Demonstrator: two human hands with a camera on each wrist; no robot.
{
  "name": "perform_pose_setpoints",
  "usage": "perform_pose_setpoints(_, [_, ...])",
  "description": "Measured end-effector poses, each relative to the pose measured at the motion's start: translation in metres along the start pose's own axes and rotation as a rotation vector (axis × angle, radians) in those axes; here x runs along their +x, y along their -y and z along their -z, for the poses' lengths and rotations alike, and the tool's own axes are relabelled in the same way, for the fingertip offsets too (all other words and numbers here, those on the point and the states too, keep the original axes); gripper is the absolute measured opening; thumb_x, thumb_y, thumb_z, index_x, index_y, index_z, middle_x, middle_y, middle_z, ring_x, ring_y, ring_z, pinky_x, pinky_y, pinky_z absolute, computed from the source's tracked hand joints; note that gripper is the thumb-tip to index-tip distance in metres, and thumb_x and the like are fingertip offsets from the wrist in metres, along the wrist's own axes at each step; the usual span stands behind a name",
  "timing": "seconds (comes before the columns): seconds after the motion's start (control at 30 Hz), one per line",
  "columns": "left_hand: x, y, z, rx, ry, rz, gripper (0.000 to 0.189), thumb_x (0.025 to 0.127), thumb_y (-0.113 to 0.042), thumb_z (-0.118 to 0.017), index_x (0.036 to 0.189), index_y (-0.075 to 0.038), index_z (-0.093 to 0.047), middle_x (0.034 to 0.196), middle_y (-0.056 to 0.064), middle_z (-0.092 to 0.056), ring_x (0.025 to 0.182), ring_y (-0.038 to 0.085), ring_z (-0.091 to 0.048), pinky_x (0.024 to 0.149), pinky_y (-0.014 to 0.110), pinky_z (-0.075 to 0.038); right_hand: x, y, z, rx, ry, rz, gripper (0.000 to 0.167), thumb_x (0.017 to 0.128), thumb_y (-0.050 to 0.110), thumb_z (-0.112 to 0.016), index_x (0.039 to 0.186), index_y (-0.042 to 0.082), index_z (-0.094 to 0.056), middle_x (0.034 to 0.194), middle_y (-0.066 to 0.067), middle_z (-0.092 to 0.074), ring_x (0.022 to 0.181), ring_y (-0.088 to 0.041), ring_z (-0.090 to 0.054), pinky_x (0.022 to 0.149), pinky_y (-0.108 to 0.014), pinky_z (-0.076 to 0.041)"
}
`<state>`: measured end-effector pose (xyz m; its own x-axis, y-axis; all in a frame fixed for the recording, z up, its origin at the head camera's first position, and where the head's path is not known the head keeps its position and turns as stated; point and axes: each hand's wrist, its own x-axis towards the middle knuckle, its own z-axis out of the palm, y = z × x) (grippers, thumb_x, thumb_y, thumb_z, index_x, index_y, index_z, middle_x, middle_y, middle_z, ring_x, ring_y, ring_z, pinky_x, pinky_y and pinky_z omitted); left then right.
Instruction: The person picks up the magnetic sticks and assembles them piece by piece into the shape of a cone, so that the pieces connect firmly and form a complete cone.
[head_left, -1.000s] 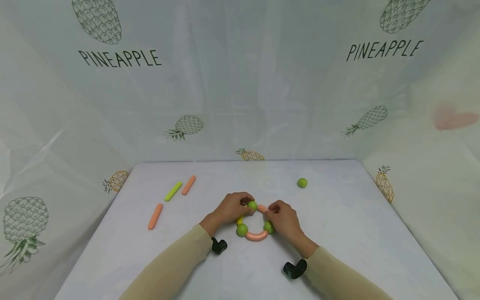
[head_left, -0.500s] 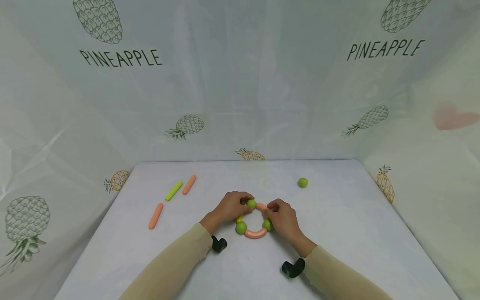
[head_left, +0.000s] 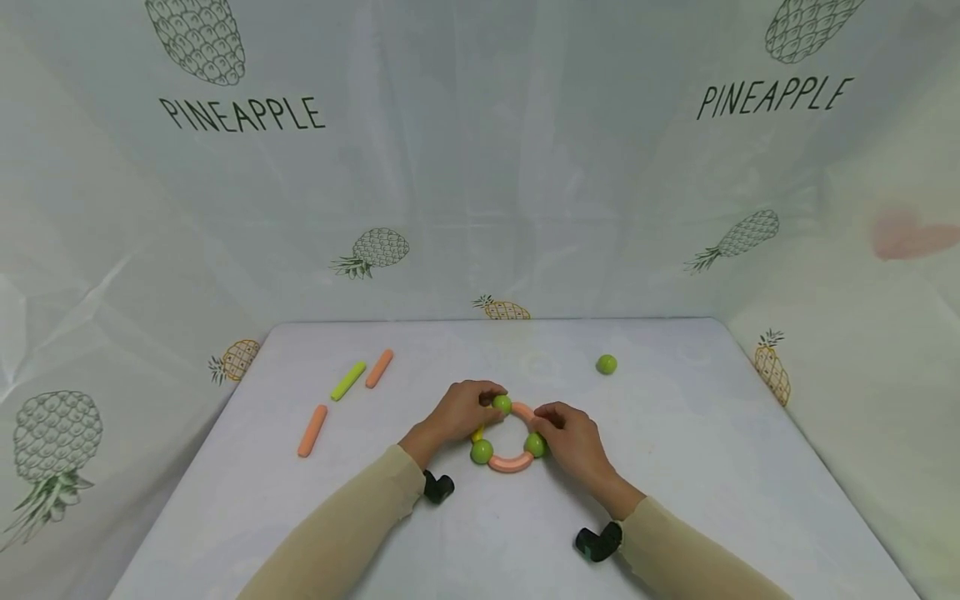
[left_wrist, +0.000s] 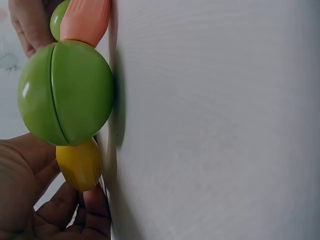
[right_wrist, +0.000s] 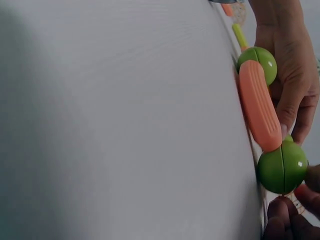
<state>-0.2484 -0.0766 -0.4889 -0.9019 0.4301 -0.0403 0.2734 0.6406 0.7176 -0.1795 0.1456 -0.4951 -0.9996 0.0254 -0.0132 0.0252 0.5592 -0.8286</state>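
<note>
Left hand (head_left: pixel 467 410) pinches 1 ball (head_left: pixel 502 404); right hand (head_left: pixel 573 437), grip unclear — a lopsided push could spring the ring (head_left: pixel 511 464) apart.

Pale sheeting (head_left: pixel 480 167) — pineapple-printed — backs a white table (head_left: pixel 712 467).

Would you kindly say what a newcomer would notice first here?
Probably the ring of green balls, pink pieces and a yellow piece near the middle of the table, between the left hand and right hand. Then perhaps the PINEAPPLE lettering high on the pale backdrop.
</note>
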Motion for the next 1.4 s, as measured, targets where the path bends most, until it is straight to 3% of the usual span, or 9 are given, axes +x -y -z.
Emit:
perform_pose_setpoints(0.33, [-0.001,0.001,0.0,-0.028,-0.016,0.029,0.04,0.097,-0.025,-0.078,0.134,-0.016,-0.07,0.121,0.001,-0.072,0.109,0.016,-0.064,0.095,0.038,-0.055,-0.016,-0.015,0.01,-0.002,0.073,0.129,0.025,0.091,0.026,-0.085,0.114,0.018,-0.076,0.103,0.005,-0.071,0.093,-0.01,-0.064,0.083,-0.028,-0.054])
perform_pose_setpoints(0.5, [-0.002,0.003,0.0,-0.048,-0.014,0.024,0.041,0.097,-0.024,-0.078,0.136,-0.016,-0.07,0.121,0.0,-0.072,0.109,0.015,-0.064,0.095,0.037,-0.055,-0.017,-0.018,0.007,-0.004,0.065,0.167,0.03,0.088,0.022,-0.088,0.115,0.017,-0.075,0.105,0.003,-0.069,0.092,-0.011,-0.061,0.081,-0.026,-0.053])
perform_pose_setpoints(0.83, [-0.003,0.009,0.001,-0.044,-0.039,0.054,0.036,0.096,-0.03,-0.079,0.13,-0.019,-0.072,0.116,-0.003,-0.071,0.104,0.014,-0.061,0.092,0.036,-0.054,-0.011,-0.019,0.007,-0.04,0.038,0.184,0.025,0.09,0.02,-0.086,0.114,0.02,-0.077,0.11,0.002,-0.069,0.094,-0.011,-0.063,0.082,-0.028,-0.055])
perform_pose_setpoints(1.03, [-0.008,0.01,0.004,-0.031,-0.076,0.075,0.033,0.094,-0.031,-0.08,0.123,-0.018,-0.072,0.112,-0.003,-0.071,0.1,0.014,-0.061,0.09,0.035,-0.054,-0.002,-0.019,0.01,-0.06,0.015,0.159,0.027,0.095,0.023,-0.081,0.122,0.018,-0.077,0.117,-0.002,-0.071,0.1,-0.015,-0.065,0.085,-0.032,-0.054])
perform_pose_setpoints(1.4, [-0.014,0.013,0.005,-0.065,-0.109,0.105,0.029,0.094,-0.031,-0.081,0.117,-0.015,-0.071,0.103,-0.004,-0.069,0.094,0.012,-0.061,0.086,0.033,-0.054,0.007,-0.015,0.002,-0.069,-0.032,0.091,0.031,0.096,0.021,-0.079,0.123,0.008,-0.073,0.109,-0.006,-0.071,0.102,-0.021,-0.063,0.087,-0.038,-0.052])
